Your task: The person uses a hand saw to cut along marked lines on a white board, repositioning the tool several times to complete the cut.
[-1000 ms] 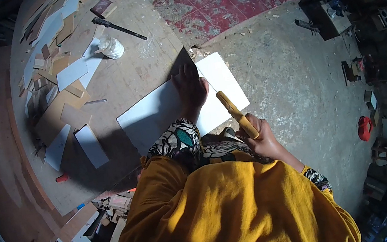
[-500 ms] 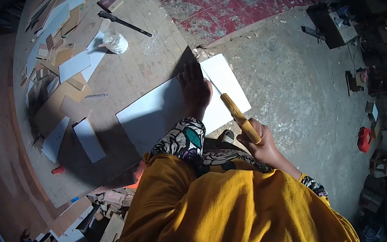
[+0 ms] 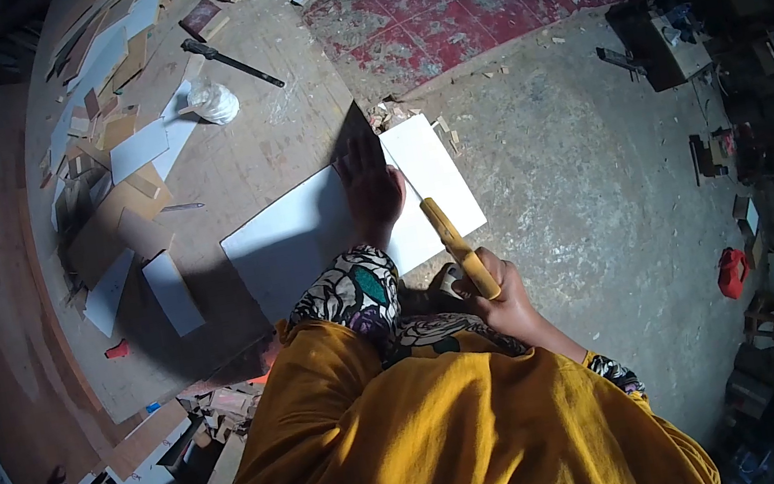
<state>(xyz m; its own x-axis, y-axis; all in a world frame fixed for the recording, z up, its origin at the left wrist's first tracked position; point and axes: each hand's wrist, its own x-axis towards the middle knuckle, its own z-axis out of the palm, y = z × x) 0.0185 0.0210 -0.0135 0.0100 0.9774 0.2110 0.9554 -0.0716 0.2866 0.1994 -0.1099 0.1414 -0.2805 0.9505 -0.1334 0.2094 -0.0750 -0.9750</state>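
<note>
My left hand (image 3: pixel 373 191) lies flat on a white board (image 3: pixel 289 232), fingers stretched out, near the table's right edge. The board's right part juts past that edge. My right hand (image 3: pixel 506 302) is closed round the back end of a yellow wooden handle, that of a hand saw (image 3: pixel 448 237). Its thin blade shows edge-on as a narrow line across the white board, just right of my left hand. The blade's teeth and far end cannot be made out.
On the wooden table (image 3: pixel 289 136) are a plastic bottle (image 3: pixel 214 102), a long black tool (image 3: pixel 234 61), a pen (image 3: pixel 183 207) and several board offcuts (image 3: pixel 140 149). More scraps (image 3: pixel 167 449) lie below left. A dark box (image 3: pixel 662 46) stands on the concrete floor at right.
The whole view has shifted slightly. The saw and my right hand have come a little towards my body. My left hand stays flat on the board.
</note>
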